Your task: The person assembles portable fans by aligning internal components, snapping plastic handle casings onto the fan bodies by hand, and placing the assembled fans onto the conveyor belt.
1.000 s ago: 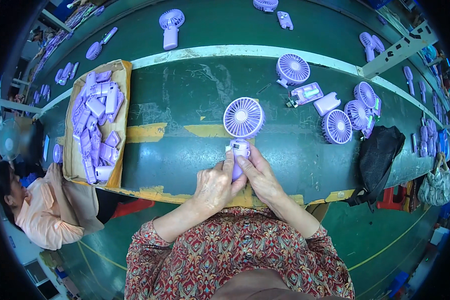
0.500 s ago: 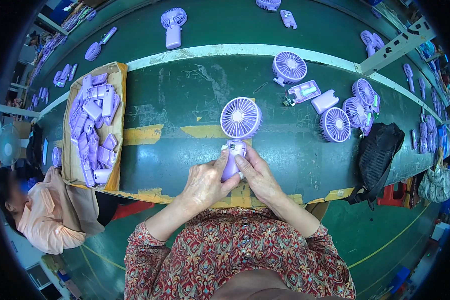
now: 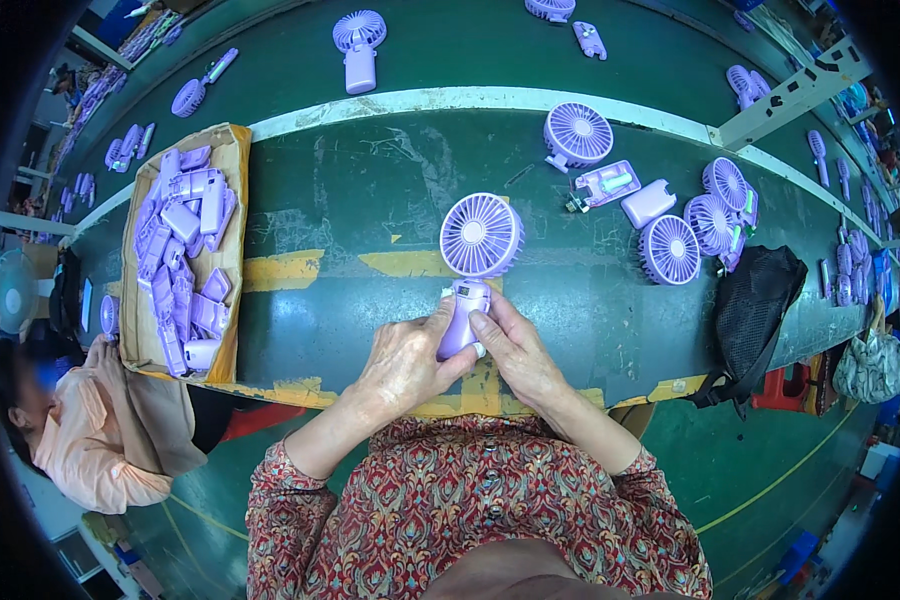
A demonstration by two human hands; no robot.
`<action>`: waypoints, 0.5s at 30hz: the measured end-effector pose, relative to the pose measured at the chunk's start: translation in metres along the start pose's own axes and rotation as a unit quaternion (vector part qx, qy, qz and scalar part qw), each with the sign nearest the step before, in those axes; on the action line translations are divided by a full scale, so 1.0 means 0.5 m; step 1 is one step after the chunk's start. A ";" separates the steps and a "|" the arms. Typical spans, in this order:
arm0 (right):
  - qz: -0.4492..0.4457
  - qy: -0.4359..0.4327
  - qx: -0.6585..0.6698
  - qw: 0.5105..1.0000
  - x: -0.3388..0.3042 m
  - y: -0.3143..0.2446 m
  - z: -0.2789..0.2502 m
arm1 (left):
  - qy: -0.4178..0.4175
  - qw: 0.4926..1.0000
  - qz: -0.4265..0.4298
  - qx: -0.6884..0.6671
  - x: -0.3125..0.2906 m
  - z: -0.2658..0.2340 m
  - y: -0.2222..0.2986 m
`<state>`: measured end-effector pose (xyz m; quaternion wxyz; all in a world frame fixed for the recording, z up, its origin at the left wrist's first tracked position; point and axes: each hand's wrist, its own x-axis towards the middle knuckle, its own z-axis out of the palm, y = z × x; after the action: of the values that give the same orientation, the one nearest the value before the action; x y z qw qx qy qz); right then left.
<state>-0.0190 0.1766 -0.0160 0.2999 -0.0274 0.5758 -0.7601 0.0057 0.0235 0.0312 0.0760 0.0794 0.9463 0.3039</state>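
Observation:
A purple handheld fan (image 3: 481,236) is upright in front of me, its round grille pointing away from my body. Both hands grip its handle. My left hand (image 3: 408,362) is closed on the handle's left side, thumb running up along it. From the right, my right hand (image 3: 517,352) wraps the handle with its thumb pressed on the front. A small dark slot shows near the top of the handle; its lower end is partly covered by fingers.
To the left, a cardboard box (image 3: 232,300) holds several purple casing parts. At right lie loose fans (image 3: 670,249), an opened handle shell (image 3: 607,184), a casing piece (image 3: 649,203) and a black mesh bag (image 3: 758,310). A white rail (image 3: 420,99) borders the far belt. A person (image 3: 105,430) sits at left.
Both hands keep hold of the fan, almost in the same place. Its handle tilts slightly more to the left at the bottom. Fans on the far belt have shifted right.

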 end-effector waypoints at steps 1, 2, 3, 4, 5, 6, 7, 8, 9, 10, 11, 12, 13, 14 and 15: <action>-0.003 0.003 -0.009 1.000 0.001 0.002 0.001 | 0.008 1.000 0.009 0.020 -0.002 0.005 0.001; -0.003 0.003 -0.010 1.000 0.002 0.004 0.001 | 0.009 1.000 0.009 0.020 -0.003 0.009 0.004; -0.007 0.012 -0.001 1.000 0.004 0.006 0.002 | 0.015 0.999 0.008 0.030 -0.004 0.014 0.007; -0.011 0.021 0.008 1.000 0.005 0.007 0.003 | 0.021 0.999 0.006 0.040 -0.006 0.018 0.009; -0.010 0.020 0.008 1.000 0.005 0.006 0.006 | 0.022 0.999 0.005 0.040 -0.009 0.024 0.009; 0.007 0.024 0.030 0.999 0.005 0.003 0.008 | 0.030 0.999 0.004 0.044 -0.012 0.029 0.008; 0.025 0.027 0.052 0.998 0.005 0.002 0.010 | 0.038 0.998 0.002 0.047 -0.016 0.033 0.009; 0.025 0.026 0.051 0.998 0.006 0.006 0.006 | 0.040 0.998 0.002 0.046 -0.016 0.033 0.014; 0.029 0.035 0.085 0.995 0.006 0.015 -0.002 | 0.034 0.998 -0.002 0.054 -0.017 0.031 0.020; 0.034 0.043 0.118 0.991 0.005 0.019 -0.008 | 0.027 0.998 -0.005 0.063 -0.017 0.031 0.024; 0.034 0.041 0.117 0.992 0.004 0.017 -0.012 | 0.030 0.998 -0.007 0.063 -0.015 0.031 0.019; 0.026 0.034 0.154 0.987 0.003 0.015 -0.015 | 0.024 0.996 -0.046 -0.068 -0.012 0.033 0.007; 0.018 0.028 0.191 0.981 0.001 0.013 -0.019 | 0.017 0.977 -0.084 -0.197 -0.012 0.037 -0.005; -0.003 0.019 0.196 0.980 0.001 0.012 -0.019 | 0.004 0.954 -0.106 -0.282 -0.013 0.040 -0.015; -0.002 0.017 0.194 0.981 0.000 0.008 -0.017 | 0.007 0.953 -0.107 -0.282 -0.011 0.044 -0.020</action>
<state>-0.0204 0.1832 -0.0225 0.2881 0.0429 0.4221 -0.8585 0.0143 0.0265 0.0083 0.1212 -0.0490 0.8254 0.5492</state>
